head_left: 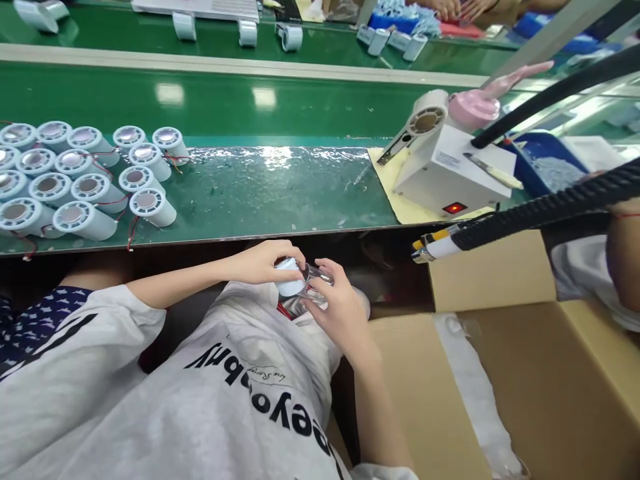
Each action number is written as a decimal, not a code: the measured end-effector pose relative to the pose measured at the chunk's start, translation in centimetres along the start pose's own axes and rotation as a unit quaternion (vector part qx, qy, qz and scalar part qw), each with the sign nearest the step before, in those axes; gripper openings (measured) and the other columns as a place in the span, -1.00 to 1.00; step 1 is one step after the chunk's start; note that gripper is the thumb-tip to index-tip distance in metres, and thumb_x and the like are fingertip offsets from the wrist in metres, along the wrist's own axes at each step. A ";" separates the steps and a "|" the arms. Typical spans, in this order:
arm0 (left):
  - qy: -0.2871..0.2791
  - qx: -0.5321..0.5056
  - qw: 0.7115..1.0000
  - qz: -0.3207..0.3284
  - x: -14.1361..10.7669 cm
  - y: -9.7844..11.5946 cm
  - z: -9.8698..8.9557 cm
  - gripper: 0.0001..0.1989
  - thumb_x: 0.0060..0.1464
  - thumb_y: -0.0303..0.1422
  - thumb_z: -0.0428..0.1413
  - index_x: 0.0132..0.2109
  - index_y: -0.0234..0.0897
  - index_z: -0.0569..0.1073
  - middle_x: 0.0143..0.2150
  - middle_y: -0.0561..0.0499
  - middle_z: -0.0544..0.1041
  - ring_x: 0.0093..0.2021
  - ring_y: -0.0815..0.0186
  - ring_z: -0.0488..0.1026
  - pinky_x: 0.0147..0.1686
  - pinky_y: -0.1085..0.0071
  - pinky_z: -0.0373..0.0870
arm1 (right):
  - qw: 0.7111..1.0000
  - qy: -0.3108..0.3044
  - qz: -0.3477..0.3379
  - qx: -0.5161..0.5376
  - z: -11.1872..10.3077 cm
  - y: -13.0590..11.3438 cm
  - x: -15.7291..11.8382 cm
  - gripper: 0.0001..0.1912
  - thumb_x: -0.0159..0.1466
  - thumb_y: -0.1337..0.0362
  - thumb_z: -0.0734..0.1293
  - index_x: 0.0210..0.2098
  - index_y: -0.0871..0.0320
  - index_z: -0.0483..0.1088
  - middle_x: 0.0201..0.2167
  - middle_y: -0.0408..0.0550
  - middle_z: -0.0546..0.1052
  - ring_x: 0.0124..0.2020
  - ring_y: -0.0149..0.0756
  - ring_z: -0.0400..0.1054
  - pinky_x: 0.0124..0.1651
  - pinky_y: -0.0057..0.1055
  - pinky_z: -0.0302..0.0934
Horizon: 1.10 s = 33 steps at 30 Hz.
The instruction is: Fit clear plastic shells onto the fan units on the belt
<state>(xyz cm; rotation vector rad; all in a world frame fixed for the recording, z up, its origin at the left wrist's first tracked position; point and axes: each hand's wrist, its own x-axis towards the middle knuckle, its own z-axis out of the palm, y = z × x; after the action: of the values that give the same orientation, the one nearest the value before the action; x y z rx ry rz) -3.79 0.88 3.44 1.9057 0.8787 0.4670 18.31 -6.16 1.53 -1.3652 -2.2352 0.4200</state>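
Over my lap, my left hand (pixel 273 261) is closed round a light blue cylindrical part (pixel 290 277). My right hand (pixel 337 297) grips a clear plastic cup-like piece (pixel 316 280), its fingers wrapped about the side. The blue part and the clear piece meet end to end; how far one sits inside the other I cannot tell. Both hands are just below the front edge of the green workbench (pixel 280 200). Similar light blue cylinders (pixel 85 217) with round metal discs and red wires stand in a group on the left of the bench.
A white box device (pixel 450 170) with a lit red switch sits on a yellow sheet at the right. A black flexible hose (pixel 540 207) crosses in front of it. An open cardboard box (pixel 565 387) lies at my lower right. A co-worker's hands (pixel 457 10) show across the bench.
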 end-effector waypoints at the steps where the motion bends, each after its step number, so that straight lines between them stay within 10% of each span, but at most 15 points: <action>1: 0.022 0.004 1.000 0.014 0.0 -0.1 0.2 -0.60 0.10 -0.11 0.26 0.00 -0.24 0.59 -0.08 -0.08 0.56 -0.09 0.21 0.47 -0.03 0.31 0.38 | 0.998 -0.004 0.019 0.059 -0.2 0.0 -0.1 -0.97 0.29 0.30 0.39 -0.27 0.09 0.51 0.16 0.13 0.44 0.03 0.01 0.46 -0.14 -0.17 0.47; 9: 0.023 -0.062 0.993 0.094 -0.2 -2.4 2.6 -0.37 -0.14 -0.17 0.46 0.12 -0.15 0.59 0.18 -0.21 0.46 0.22 0.01 0.40 0.23 0.05 0.35 | 0.925 0.079 0.175 0.329 -1.3 0.2 0.3 -0.72 0.27 0.15 0.44 -0.53 0.10 0.54 -0.21 0.02 0.64 -0.18 -0.14 0.55 -0.21 -0.28 0.46; 13: -0.001 -0.173 0.985 0.016 -0.6 -1.4 3.0 -0.28 -0.10 -0.24 0.43 0.24 -0.19 0.47 0.20 -0.21 0.52 0.14 0.07 0.51 0.05 0.21 0.51 | 0.880 0.065 0.172 0.437 -1.5 1.3 0.1 -0.70 0.19 -0.02 0.53 -0.41 0.08 0.63 -0.09 0.06 0.67 -0.01 -0.01 0.58 0.00 -0.10 0.51; 20: -0.003 -0.236 0.968 -0.084 -1.6 0.1 3.0 -0.15 -0.12 -0.15 0.44 0.31 -0.23 0.41 0.06 -0.16 0.59 -0.16 0.23 0.58 -0.21 0.36 0.53 | 0.966 0.052 -0.003 0.253 -1.8 1.5 -1.6 -0.69 0.26 0.21 0.52 0.00 0.01 0.56 0.18 0.06 0.55 0.20 -0.01 0.47 0.22 -0.05 0.42; 26: -0.005 -0.176 0.983 0.055 -2.1 0.2 2.6 -0.26 -0.07 -0.25 0.43 0.28 -0.09 0.47 0.30 -0.15 0.48 0.28 0.03 0.43 0.21 0.16 0.42 | 0.953 0.022 0.006 0.303 -2.1 1.3 -2.3 -0.61 0.28 0.15 0.51 0.06 0.07 0.47 0.14 0.11 0.57 0.18 -0.04 0.48 0.10 -0.14 0.51; 33: -0.024 -0.142 0.986 0.089 -2.6 0.6 2.6 -0.28 0.02 -0.27 0.39 0.33 -0.05 0.42 0.37 -0.14 0.42 0.36 0.02 0.37 0.32 0.08 0.33 | 0.912 -0.014 0.083 0.401 -2.4 0.9 -2.7 -0.55 0.25 0.03 0.52 0.05 0.03 0.46 0.05 0.04 0.58 0.02 -0.14 0.54 -0.04 -0.27 0.56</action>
<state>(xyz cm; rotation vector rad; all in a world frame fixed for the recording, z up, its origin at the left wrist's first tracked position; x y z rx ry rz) -3.67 -2.81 2.87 1.7296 0.5783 0.6168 21.32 -8.12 2.39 -1.0748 -1.6373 1.2547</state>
